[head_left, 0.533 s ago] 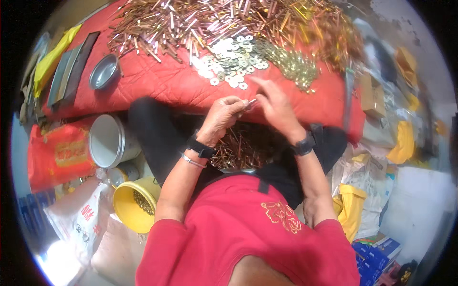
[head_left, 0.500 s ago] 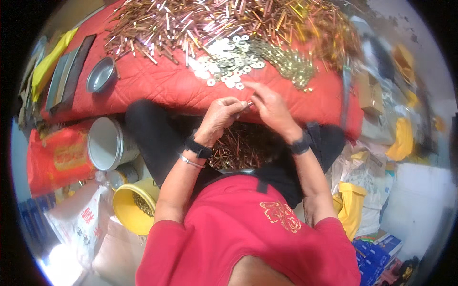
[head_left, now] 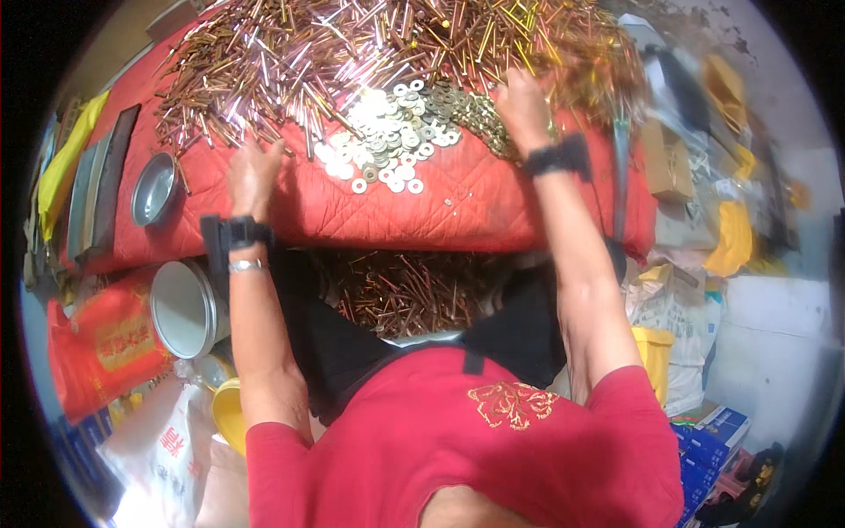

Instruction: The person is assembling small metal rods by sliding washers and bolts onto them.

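Note:
My left hand (head_left: 253,174) reaches to the near left edge of a pile of long, thin copper-coloured bolts (head_left: 290,62). Its fingers are bent together at the bolt ends; whatever is in them is hidden. On the right, my right hand (head_left: 523,110) is at the right end of a heap of small brass-coloured pieces (head_left: 475,114), beside the bolts. Its fingers are curled, and I cannot make out what they grip. Between the hands lie many flat round washers (head_left: 400,132), silvery and spread on the red quilted cover (head_left: 352,216).
A steel bowl (head_left: 155,189) sits on the cover's left side, by dark strips (head_left: 114,180). More bolts (head_left: 409,295) lie in a container between my legs. A white bucket (head_left: 185,308) and yellow bucket (head_left: 231,414) stand lower left. A cardboard box (head_left: 666,163) is at right.
My hands were together in front of the washers, with a small rod-like piece between them. They have parted: the left moved out left to the bolts, the right up to the brass pieces.

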`<state>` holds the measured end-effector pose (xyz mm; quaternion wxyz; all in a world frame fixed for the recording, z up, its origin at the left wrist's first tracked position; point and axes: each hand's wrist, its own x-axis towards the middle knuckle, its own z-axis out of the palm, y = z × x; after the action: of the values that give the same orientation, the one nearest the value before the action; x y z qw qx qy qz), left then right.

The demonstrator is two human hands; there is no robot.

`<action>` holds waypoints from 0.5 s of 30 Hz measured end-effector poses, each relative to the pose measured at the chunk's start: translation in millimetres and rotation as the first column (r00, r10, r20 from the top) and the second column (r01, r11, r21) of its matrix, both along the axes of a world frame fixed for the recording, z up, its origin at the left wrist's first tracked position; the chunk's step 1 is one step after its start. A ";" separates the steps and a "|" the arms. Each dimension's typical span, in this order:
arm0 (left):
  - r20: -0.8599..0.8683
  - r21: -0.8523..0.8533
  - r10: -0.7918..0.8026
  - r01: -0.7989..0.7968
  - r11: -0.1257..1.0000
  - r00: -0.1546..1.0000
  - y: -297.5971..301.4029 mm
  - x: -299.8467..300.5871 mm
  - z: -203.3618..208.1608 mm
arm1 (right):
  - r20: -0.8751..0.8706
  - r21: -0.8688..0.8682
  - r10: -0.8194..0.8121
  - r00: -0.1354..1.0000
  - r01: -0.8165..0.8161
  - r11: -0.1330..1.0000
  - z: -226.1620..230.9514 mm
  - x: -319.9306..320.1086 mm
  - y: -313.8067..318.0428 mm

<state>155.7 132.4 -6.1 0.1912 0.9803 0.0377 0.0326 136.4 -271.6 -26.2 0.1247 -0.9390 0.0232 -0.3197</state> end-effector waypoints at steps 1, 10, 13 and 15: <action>-0.083 0.037 0.052 -0.049 0.998 0.995 2.3 9.1 5.1 | -0.031 -0.075 -0.046 0.998 0.043 0.996 0.1 14.2 -3.2; 0.069 0.078 0.099 -0.104 0.992 0.993 -23.3 34.4 -34.5 | -0.229 -0.372 -0.092 0.969 0.000 0.928 3.1 43.7 -15.8; 0.105 0.073 0.081 -0.089 0.993 0.991 -13.1 22.6 -39.5 | -0.338 -0.363 -0.125 0.933 -0.007 0.932 31.0 2.2 5.0; 0.081 0.016 0.051 -0.053 0.998 0.995 -16.7 21.8 -35.2 | -0.408 -0.273 -0.132 0.904 0.017 0.962 38.9 -23.7 4.4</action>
<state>177.5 115.6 -41.4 0.1826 0.9786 0.0553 0.0774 112.6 -267.2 12.7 -0.0215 -0.9923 0.0430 -0.1139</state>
